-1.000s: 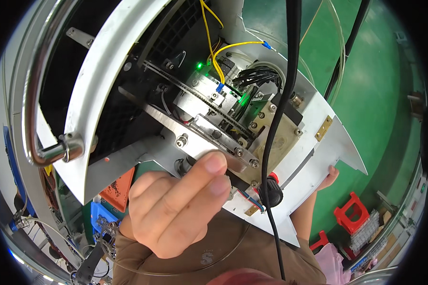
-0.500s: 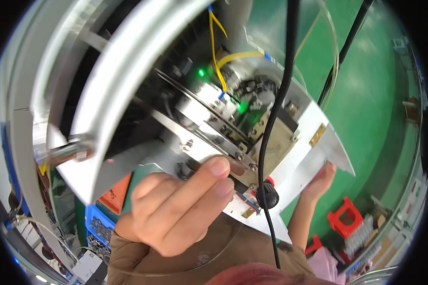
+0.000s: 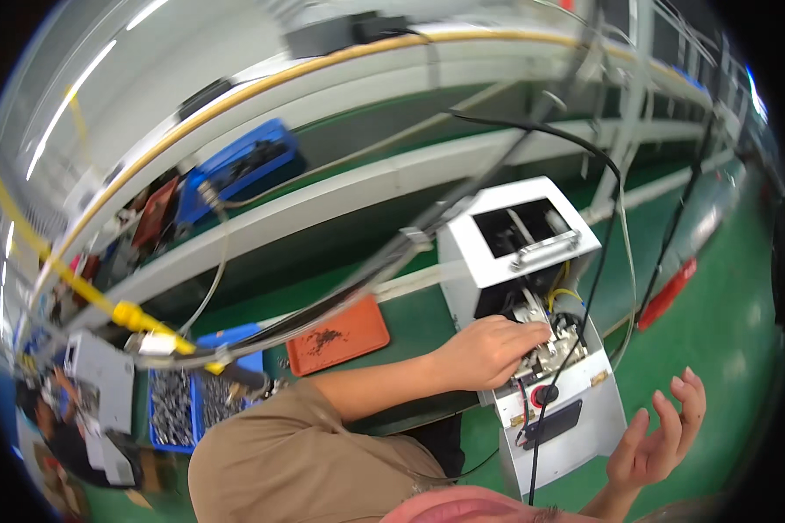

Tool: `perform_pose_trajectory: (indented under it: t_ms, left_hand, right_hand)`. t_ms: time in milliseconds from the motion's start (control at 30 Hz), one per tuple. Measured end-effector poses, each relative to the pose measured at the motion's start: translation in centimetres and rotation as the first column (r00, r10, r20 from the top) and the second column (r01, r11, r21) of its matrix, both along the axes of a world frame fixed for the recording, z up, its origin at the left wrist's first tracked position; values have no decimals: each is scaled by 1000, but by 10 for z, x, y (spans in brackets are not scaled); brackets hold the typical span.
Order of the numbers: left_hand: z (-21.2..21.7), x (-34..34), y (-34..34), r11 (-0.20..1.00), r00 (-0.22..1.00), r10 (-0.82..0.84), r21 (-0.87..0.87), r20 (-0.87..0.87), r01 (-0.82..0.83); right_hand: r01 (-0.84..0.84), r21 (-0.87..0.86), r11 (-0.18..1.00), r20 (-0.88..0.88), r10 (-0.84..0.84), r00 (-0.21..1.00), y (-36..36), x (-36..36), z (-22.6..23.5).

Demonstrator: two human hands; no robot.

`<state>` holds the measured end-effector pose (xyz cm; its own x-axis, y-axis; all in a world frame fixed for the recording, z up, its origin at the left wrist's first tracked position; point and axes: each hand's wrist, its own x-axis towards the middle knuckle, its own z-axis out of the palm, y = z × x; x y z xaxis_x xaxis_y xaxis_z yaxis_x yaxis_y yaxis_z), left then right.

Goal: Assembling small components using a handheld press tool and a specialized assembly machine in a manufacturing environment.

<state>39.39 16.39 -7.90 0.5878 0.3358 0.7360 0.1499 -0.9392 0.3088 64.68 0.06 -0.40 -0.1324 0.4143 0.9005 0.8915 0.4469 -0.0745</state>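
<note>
- The left hand (image 3: 488, 350) reaches into the open middle of a white machine housing (image 3: 532, 253), fingers curled loosely together and resting on the metal parts and wiring (image 3: 556, 324) inside; whether they pinch anything cannot be told.
- The right hand (image 3: 663, 440) hovers palm-up just beside the housing's lower right edge, fingers spread apart, holding and touching nothing.
- The housing lies on the green work surface (image 3: 410, 318), its long axis running from the handled end (image 3: 545, 248) at upper left down to the panel with a black cable (image 3: 541, 418) at lower right.
- An orange tray (image 3: 336, 336) sits near the left forearm.
- The interior parts are small and partly covered by the left hand; the picture's rim is blurred.
</note>
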Motion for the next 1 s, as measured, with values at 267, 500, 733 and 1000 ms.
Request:
perform_pose_trajectory:
  t_ms: [267, 500, 733, 1000]
  left_hand:
    - [-6, 0, 3, 998, 999, -54, -13, -5, 54]
    - [-3, 1, 7, 999, 996, -52, -13, -77, 51]
    - [-17, 12, 12, 998, 990, -32, 61, 140, 24]
    - [-22, 7, 19, 997, 977, -40, 78, 211, 24]
  right_hand:
    - [-538, 112, 836, 299, 488, 820, 109, -151, 204]
    - [-310, -495, 811, 399, 530, 748, 264, -364, 289]
    - [-149, -457, 877, 537, 406, 739, 354, -452, 263]
    - [132, -303, 944, 795, 174, 581, 352, -458, 270]
